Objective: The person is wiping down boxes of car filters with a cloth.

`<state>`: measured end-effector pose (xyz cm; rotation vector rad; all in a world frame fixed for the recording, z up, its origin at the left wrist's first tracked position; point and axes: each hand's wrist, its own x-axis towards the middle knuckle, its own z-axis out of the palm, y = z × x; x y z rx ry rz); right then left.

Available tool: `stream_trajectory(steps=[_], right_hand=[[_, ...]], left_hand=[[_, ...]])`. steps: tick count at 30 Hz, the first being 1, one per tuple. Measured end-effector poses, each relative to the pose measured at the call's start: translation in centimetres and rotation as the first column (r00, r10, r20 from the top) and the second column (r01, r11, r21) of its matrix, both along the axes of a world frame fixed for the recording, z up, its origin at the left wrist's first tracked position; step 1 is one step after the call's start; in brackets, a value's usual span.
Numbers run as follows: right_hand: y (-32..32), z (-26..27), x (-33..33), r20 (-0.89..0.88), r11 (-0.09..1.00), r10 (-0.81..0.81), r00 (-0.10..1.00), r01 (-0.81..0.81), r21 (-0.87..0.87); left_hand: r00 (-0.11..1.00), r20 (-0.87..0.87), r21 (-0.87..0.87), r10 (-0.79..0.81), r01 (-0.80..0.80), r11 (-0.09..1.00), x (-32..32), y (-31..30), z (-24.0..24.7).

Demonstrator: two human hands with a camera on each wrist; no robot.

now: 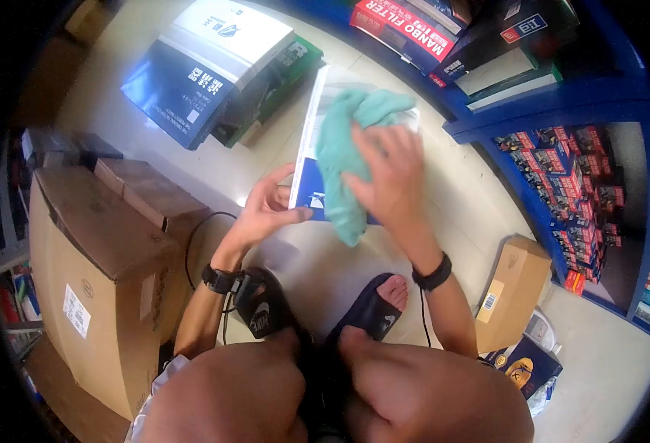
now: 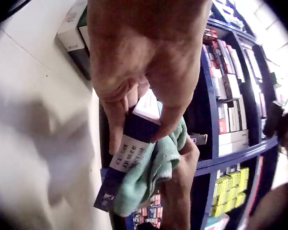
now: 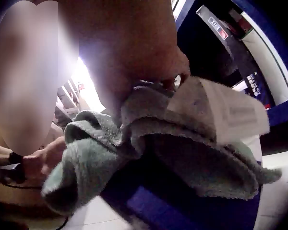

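Observation:
Low over the floor, in front of the person's feet, is a flat blue and white box (image 1: 306, 184). The left hand (image 1: 262, 214) grips its near left edge, and the left wrist view shows fingers and thumb on opposite sides of the printed narrow side (image 2: 129, 153). A bunched green cloth (image 1: 336, 162) lies over the box's broad face. With thumb and fingers, the right hand (image 1: 395, 173) holds the cloth against that face, somewhat blurred. Folds of the cloth (image 3: 182, 158) hang below the right hand in the right wrist view and hide much of the box.
Brown cartons (image 1: 89, 273) stand at the left. Stacked blue, white and green boxes (image 1: 192, 96) lie at the upper left. Blue shelving (image 1: 517, 118) with packed boxes runs along the right. Another carton (image 1: 513, 284) sits beside the right forearm, and sandaled feet (image 1: 373, 306) are below the hands.

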<state>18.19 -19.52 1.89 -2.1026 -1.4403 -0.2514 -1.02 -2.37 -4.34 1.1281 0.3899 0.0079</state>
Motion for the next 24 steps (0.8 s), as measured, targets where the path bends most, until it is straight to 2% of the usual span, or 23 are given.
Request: stream_trajectory(steps=[1,3,5,7,8,9,10,11,13,14,17,18,19,21,22,24], right_hand=[[0.1,-0.3,1.1,-0.006,1.000,-0.001,1.000,0.001,-0.002],[0.2,-0.8,3.5,0.143,0.988,-0.151,0.978,0.142,0.068],[0.3,-1.4,4.0,0.154,0.985,-0.153,0.976,0.139,0.099],[0.6,-1.4,3.3,-0.172,0.996,0.047,0.984,-0.034,0.081],[0.4,-1.5,2.2,-0.146,0.988,0.147,0.978,-0.139,0.065],[0.4,-1.5,0.8,-0.240,0.963,0.271,0.932,-0.259,0.079],[0.4,-1.1,-1.3,-0.264,0.934,0.356,0.896,-0.338,0.114],[0.6,-0.7,-2.6,-0.281,0.899,0.438,0.854,-0.411,0.152],[0.8,0.3,-3.0,-0.286,0.911,0.412,0.865,-0.397,0.112],[0.7,0.5,-3.2,-0.289,0.921,0.387,0.875,-0.383,0.075],[1.0,0.0,-0.9,-0.249,0.958,0.280,0.927,-0.288,0.007],[1.1,0.0,-0.2,-0.167,0.968,0.244,0.955,-0.250,-0.014],[1.2,-0.1,0.6,-0.169,0.967,0.249,0.954,-0.255,-0.014],[1.2,-0.2,2.5,-0.123,0.994,0.091,0.988,-0.097,-0.051],[1.1,-0.6,3.7,-0.124,0.994,0.095,0.988,-0.102,-0.050],[0.8,-1.1,5.5,-0.086,1.000,-0.017,0.996,0.018,0.020]], left_hand=[[0.999,-0.019,-0.013,-0.038,0.037,0.999,-0.1,-0.3,0.3],[0.998,-0.049,-0.030,-0.036,0.035,0.999,-0.3,-1.1,0.7],[0.999,-0.016,-0.060,-0.038,0.037,0.998,-0.5,-1.3,0.4],[0.999,-0.027,-0.053,-0.017,0.015,0.999,-0.3,-1.2,0.4],[0.999,-0.008,-0.031,-0.034,0.034,0.999,-0.2,-0.7,0.4],[0.998,0.010,-0.013,-0.054,0.054,0.998,-0.1,-0.3,0.2],[1.000,0.009,0.067,-0.022,0.022,0.998,-0.2,-0.1,-0.5],[1.000,0.011,0.066,-0.028,0.027,0.997,-0.5,-0.3,-1.2],[0.987,0.082,0.230,0.140,-0.155,0.961,-0.8,-1.4,-0.7],[0.987,0.078,0.227,0.137,-0.152,0.962,-0.9,-1.4,-0.9],[0.999,0.031,-0.004,-0.040,0.040,0.999,-0.5,0.0,-1.5],[0.999,0.032,-0.004,-0.039,0.040,0.999,-0.3,0.0,-1.5],[0.999,0.019,-0.020,-0.042,0.043,0.999,-0.4,0.0,-1.3],[0.999,0.004,-0.032,-0.040,0.040,0.999,-0.3,-0.1,-0.7],[0.999,-0.013,-0.053,-0.052,0.051,0.997,-0.4,-0.3,-0.2],[0.997,-0.029,-0.073,-0.066,0.064,0.995,-0.5,-0.5,0.0]])
